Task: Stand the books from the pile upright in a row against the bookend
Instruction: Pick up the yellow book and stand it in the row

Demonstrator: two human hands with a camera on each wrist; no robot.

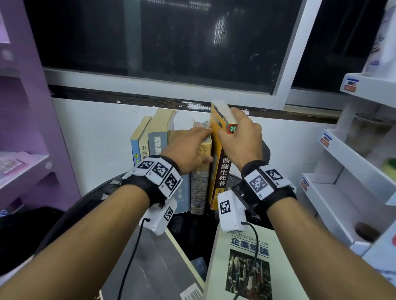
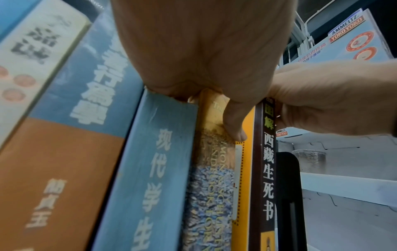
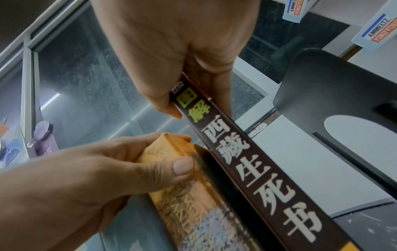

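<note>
Both hands on standing books beside the bookend.
The right hand (image 1: 238, 138) grasps the top of the dark-spined book (image 1: 223, 172), upright just left of the black bookend (image 3: 335, 88). The left hand (image 1: 187, 149) holds the neighbouring yellow book (image 1: 200, 185); a pale book (image 1: 247, 270) lies flat nearer.

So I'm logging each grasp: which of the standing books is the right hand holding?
The dark-spined book with the yellow cover, at the row's right end. The right hand grips its top; the left hand steadies the neighbouring mottled-spine book.
</note>
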